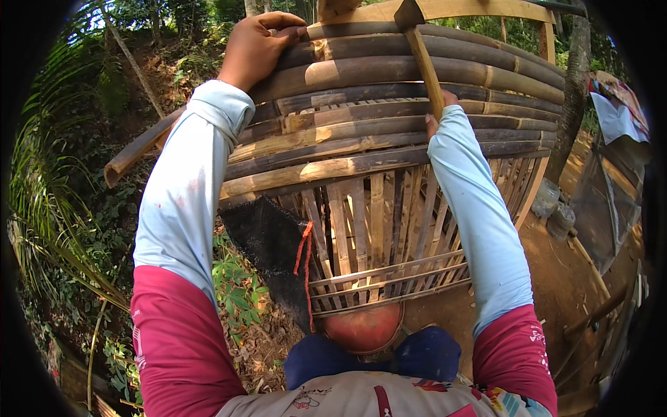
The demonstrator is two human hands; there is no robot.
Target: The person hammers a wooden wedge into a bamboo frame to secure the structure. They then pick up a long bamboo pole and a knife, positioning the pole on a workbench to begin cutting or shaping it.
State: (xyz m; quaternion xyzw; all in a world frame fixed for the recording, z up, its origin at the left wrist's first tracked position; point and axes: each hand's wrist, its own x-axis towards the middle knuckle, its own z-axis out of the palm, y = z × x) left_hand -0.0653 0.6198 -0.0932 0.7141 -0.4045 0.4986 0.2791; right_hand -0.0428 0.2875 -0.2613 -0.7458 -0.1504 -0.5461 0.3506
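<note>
My right hand (445, 112) is wrapped round the wooden handle of a hammer (425, 66). Its dark metal head points away, over the far poles. At the upper left, my left hand (260, 47) is closed with thumb and fingers together at the left end of the topmost bamboo pole (361, 29); anything small between the fingertips is hidden. Several dark brown bamboo poles (347, 72) lie side by side between my arms. Below them, thin bamboo slats (379, 229) form a crate-like frame.
One bamboo pole (139, 149) sticks out at the left. Black netting (267, 240) with an orange cord (304, 257) hangs at the near left corner. A reddish round object (365, 328) is by my knees. A wooden beam (479, 10) and a tree trunk (577, 83) stand beyond.
</note>
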